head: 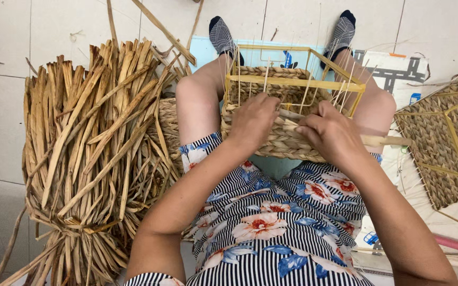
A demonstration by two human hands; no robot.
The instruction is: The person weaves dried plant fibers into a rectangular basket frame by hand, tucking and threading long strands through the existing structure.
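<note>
Here the left hand [253, 119] presses the half-woven basket [282, 137] while the right hand [331, 132] seemingly pinches a dry, pliable, light straw strand [385, 141] near the weave.

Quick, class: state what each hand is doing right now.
Left hand: closed on the woven basket.
Right hand: closed, pinching a dried strand.

A home weaving workspace: tiled floor [6, 122], bundle of dried reeds [88, 159], half-woven basket on a wire frame [287, 106].
</note>
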